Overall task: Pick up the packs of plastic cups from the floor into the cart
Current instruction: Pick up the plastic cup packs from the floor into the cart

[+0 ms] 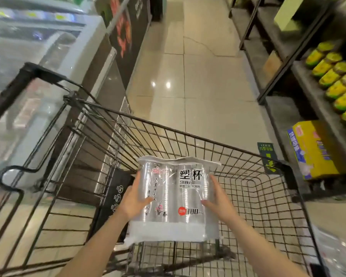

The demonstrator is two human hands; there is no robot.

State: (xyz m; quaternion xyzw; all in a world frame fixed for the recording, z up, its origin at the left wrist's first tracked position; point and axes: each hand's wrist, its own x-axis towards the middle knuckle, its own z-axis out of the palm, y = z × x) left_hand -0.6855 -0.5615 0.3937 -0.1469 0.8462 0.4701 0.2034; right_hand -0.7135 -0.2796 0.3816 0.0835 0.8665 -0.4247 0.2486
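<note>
Above the cart [188,136] basket, nearest the viewer, one pack of plastic cups [173,198] is held upright between two hands. Left hand [133,198]: fingers curled round the pack's left edge, thumb lying across its clear front. Right hand [216,198]: fingers wrapped behind the right edge, thumb pressed on the front; the fingers behind the pack are hidden, so their spread cannot be told. The pack shows printed characters and "100" on its front, with a white band along its lower end. Beyond the pack lies the black wire basket of the cart, its far rim crossing the view; a folding seat frame [38,120] rises at the cart's left. At the cart's lower right, a second clear pack [332,254] appears blurred on the floor [198,76]. Right of the cart, one yellow-and-blue box [316,150] sits low on a shelf unit [284,62], with a row of yellow-lidded jars [334,76] above it. Left of the cart stands a glass-fronted cabinet [28,47]. Farther off, the tiled floor runs up the aisle.
</note>
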